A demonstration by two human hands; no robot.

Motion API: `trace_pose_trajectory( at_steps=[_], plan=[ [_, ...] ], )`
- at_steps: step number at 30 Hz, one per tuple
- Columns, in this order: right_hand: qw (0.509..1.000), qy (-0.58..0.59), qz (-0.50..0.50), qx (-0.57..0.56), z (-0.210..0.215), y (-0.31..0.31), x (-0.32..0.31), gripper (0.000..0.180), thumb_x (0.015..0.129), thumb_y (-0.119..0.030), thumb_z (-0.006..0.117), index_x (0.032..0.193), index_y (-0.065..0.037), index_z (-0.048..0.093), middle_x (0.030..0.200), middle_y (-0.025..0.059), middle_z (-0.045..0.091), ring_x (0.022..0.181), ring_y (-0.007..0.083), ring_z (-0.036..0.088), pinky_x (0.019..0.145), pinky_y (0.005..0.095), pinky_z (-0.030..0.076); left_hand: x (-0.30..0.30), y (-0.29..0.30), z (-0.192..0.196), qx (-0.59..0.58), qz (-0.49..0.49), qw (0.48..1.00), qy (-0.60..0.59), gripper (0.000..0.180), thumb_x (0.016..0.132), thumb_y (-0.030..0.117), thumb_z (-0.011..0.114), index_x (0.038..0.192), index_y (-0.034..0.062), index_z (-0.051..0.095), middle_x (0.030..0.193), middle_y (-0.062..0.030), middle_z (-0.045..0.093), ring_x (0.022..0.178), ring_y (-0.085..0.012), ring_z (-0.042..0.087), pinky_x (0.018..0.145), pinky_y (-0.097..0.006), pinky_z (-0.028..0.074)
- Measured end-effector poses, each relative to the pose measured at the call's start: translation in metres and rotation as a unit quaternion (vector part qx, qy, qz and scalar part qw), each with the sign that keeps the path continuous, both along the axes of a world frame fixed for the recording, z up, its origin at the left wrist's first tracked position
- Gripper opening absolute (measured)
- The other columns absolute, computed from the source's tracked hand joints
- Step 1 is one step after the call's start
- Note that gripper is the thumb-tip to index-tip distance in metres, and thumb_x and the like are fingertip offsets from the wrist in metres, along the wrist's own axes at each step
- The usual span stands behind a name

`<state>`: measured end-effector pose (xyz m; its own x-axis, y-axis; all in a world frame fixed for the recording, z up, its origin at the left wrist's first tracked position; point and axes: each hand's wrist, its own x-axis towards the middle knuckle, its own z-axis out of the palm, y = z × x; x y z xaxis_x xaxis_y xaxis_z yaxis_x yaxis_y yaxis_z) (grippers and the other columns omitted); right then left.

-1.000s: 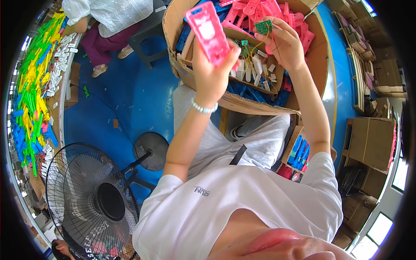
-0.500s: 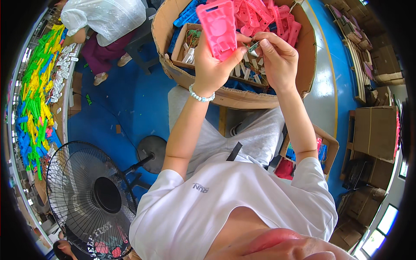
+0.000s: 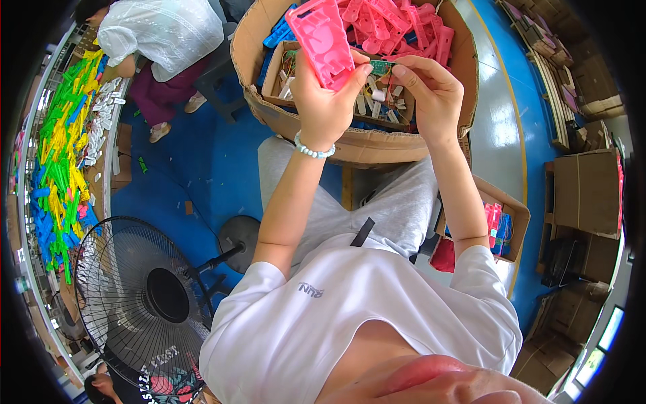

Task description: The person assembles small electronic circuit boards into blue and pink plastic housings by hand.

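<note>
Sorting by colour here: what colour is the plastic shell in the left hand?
Pink shell, clearest in the head view.

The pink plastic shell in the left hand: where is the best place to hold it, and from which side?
Probably at its lower end, from below, as the left hand does: the pink plastic shell is long and flat and stands upright, so its face stays free for the small green board pinched by the right hand.

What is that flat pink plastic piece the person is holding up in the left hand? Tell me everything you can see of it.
The pink plastic shell is a flat, roughly rectangular moulded piece, bright pink, with raised ribs and round recesses on its facing side. It is tilted, its top leaning left, above the cardboard box of similar pink parts. The left hand grips its lower end, thumb on the face. The right hand brings a small green circuit board to its lower right edge.
</note>
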<state>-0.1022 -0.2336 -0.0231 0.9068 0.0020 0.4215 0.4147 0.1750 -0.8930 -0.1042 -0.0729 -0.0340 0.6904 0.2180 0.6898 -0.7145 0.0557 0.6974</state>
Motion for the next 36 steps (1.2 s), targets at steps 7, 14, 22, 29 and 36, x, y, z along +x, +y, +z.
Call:
trace_pose_trajectory(
  at_steps=[7, 14, 22, 29, 36],
  plan=[
    [0.998, 0.03, 0.058, -0.001, 0.011, -0.002, -0.008, 0.012, 0.089, -0.001, 0.068, 0.1, 0.004, 0.068, 0.107, 0.0082, 0.069, 0.089, 0.0094, 0.063, 0.08, 0.0234, 0.051, 0.008, -0.003, -0.005, -0.173, -0.136, 0.972, 0.082, 0.043, 0.102, 0.026, 0.042, 0.133, -0.0043, 0.045, 0.115, -0.0144, 0.061, 0.09, -0.016, 0.065, 0.08, -0.029, 0.054],
    [0.997, 0.037, 0.028, -0.061, 0.012, 0.018, -0.013, 0.014, 0.087, -0.004, 0.07, 0.097, 0.005, 0.066, 0.116, 0.0101, 0.064, 0.094, 0.0106, 0.063, 0.081, 0.0237, 0.053, 0.002, -0.023, -0.011, -0.183, -0.076, 0.979, 0.042, 0.04, 0.101, 0.011, 0.051, 0.138, -0.0055, 0.049, 0.126, -0.011, 0.062, 0.107, -0.0118, 0.06, 0.093, -0.027, 0.047],
    [0.998, 0.054, 0.013, -0.034, 0.013, 0.016, -0.015, 0.014, 0.087, -0.003, 0.071, 0.097, 0.006, 0.067, 0.114, 0.0125, 0.065, 0.098, 0.0126, 0.062, 0.088, 0.0261, 0.05, -0.013, -0.021, -0.016, -0.116, -0.077, 0.99, 0.01, 0.039, 0.101, 0.006, 0.05, 0.138, -0.0065, 0.049, 0.134, -0.0143, 0.058, 0.118, -0.0169, 0.057, 0.1, -0.029, 0.045],
    [0.999, 0.046, 0.009, -0.019, 0.013, 0.013, -0.017, 0.017, 0.086, -0.005, 0.072, 0.099, 0.006, 0.069, 0.105, 0.0098, 0.069, 0.092, 0.0108, 0.064, 0.083, 0.0246, 0.052, -0.015, -0.018, -0.015, -0.071, -0.065, 0.995, 0.013, 0.044, 0.1, 0.002, 0.048, 0.142, -0.0052, 0.042, 0.137, -0.0162, 0.055, 0.121, -0.0182, 0.056, 0.101, -0.029, 0.044],
    [0.996, 0.046, -0.008, -0.077, 0.014, 0.007, -0.019, 0.02, 0.089, -0.007, 0.07, 0.104, 0.005, 0.069, 0.101, 0.0075, 0.071, 0.088, 0.0106, 0.065, 0.082, 0.0246, 0.052, -0.018, -0.016, -0.014, -0.08, -0.073, 0.993, 0.042, 0.041, 0.1, 0.001, 0.046, 0.141, -0.005, 0.043, 0.135, -0.0157, 0.056, 0.121, -0.0182, 0.056, 0.101, -0.029, 0.044]
  ],
)
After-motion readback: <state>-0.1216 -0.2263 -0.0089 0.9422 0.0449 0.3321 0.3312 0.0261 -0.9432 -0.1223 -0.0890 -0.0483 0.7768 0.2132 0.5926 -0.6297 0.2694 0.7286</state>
